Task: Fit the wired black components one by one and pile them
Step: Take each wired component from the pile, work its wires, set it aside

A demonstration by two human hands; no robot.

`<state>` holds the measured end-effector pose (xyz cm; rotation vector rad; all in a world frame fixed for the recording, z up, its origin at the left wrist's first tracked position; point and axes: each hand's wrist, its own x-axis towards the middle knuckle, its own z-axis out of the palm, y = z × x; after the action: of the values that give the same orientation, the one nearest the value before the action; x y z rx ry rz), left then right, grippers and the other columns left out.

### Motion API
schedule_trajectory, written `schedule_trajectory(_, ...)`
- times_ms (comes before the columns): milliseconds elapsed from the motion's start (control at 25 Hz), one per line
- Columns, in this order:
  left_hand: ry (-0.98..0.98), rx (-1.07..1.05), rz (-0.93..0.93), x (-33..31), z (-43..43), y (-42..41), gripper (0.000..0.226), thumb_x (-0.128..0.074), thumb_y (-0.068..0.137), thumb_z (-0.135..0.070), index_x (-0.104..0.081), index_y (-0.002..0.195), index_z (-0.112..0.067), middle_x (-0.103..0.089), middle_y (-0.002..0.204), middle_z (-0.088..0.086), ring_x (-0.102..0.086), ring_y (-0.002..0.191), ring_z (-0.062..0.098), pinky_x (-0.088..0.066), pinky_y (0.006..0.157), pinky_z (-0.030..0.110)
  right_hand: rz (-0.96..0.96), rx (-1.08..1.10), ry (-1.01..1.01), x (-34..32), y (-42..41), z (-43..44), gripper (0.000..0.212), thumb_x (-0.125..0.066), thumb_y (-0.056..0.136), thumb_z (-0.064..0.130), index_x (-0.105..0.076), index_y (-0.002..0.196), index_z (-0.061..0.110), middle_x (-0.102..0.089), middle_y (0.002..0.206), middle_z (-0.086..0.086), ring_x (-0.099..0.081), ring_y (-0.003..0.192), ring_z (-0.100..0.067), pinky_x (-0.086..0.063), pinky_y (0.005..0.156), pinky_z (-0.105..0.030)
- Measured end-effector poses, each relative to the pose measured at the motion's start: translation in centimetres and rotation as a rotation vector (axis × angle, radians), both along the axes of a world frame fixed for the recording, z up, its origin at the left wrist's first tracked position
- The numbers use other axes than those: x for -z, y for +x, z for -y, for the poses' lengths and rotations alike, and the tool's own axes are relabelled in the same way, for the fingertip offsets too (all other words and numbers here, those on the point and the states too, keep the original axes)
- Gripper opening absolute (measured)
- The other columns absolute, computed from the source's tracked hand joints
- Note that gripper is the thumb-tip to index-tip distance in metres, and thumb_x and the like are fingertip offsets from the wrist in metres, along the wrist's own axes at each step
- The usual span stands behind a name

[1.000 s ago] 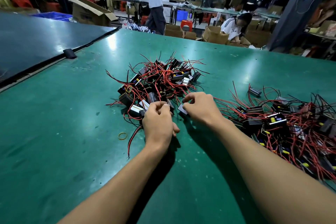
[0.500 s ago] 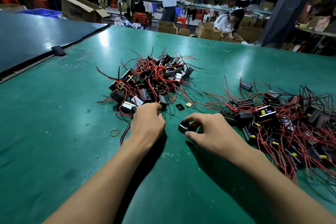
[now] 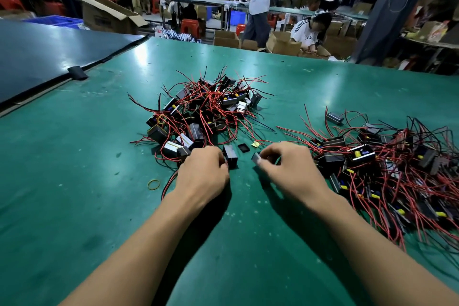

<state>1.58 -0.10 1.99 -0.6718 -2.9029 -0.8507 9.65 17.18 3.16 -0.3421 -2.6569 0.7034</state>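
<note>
Head-worn view, forward-down, close over green table (image 3: 74, 181)

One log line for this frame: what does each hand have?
left hand holds black component | right hand pinches small flat piece | pieces apart, not yet fitted

Beyond the green worktable (image 3: 74, 194) stand long benches (image 3: 193, 0), open cardboard boxes (image 3: 106, 16), red stools (image 3: 190, 26) and a dark pillar (image 3: 392, 7).

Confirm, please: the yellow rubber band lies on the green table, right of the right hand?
No. The head view shows the yellow rubber band lying on the green table left of the left hand, not right of the right hand.
</note>
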Motion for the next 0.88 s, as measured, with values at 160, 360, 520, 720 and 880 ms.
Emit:
schedule_trajectory(160,-0.056,0.163,0.006,-0.5,-0.7,1.5,0.019,-0.056,0.08,-0.034,-0.067,0.086,-0.019,-0.067,0.088,0.006,-0.064,0.082,0.031,-0.057,0.073,0.039,-0.249,0.233,-0.081,-1.7,-3.6,-1.9,0.018,-0.069,0.089,0.03,-0.077,0.091,0.014,-0.073,0.082,0.0,-0.064,0.077,-0.017,-0.042,0.071,-0.024)
schedule_trajectory(360,-0.052,0.272,-0.145,0.1,-1.4,2.9,0.031,-0.055,0.08,-0.05,-0.044,0.071,-0.022,-0.061,0.079,0.0,-0.059,0.08,0.03,-0.039,0.061,0.031,-0.067,0.333,-0.064,-2.9,-7.3,-4.7,0.038,-0.064,0.091,0.026,-0.068,0.124,0.009,-0.068,0.121,-0.015,-0.063,0.112,-0.031,-0.048,0.097,-0.034)
schedule_trajectory(520,-0.06,0.224,-0.147,0.3,-1.6,2.7,0.05,-0.055,0.079,-0.067,-0.047,0.071,-0.018,-0.058,0.079,-0.001,-0.057,0.078,0.027,-0.047,0.066,0.034,-0.007,0.216,-0.141,-1.1,-6.8,-2.7,0.016,-0.062,0.09,0.023,-0.072,0.099,0.016,-0.074,0.088,-0.006,-0.07,0.088,-0.026,-0.049,0.08,-0.025)
schedule_trajectory(720,0.112,0.252,0.241,-0.4,-1.4,2.1,0.026,-0.074,0.079,-0.044,-0.067,0.077,-0.02,-0.068,0.068,-0.002,-0.061,0.061,0.01,-0.047,0.058,0.021,0.209,0.181,-0.41,-1.3,-4.6,-0.8,0.018,-0.063,0.093,0.035,-0.065,0.091,0.017,-0.076,0.08,-0.007,-0.072,0.069,-0.022,-0.058,0.062,-0.035)
schedule_trajectory(880,0.337,0.266,0.742,-1.1,-0.8,1.6,0.008,-0.066,0.087,-0.008,-0.073,0.085,-0.01,-0.068,0.072,0.016,-0.055,0.039,0.012,-0.043,0.04,0.016,0.496,-0.065,-0.31,-1.8,-1.6,-0.1,0.015,-0.078,0.083,0.035,-0.071,0.084,0.021,-0.074,0.078,0.001,-0.067,0.062,-0.012,-0.05,0.052,-0.025)
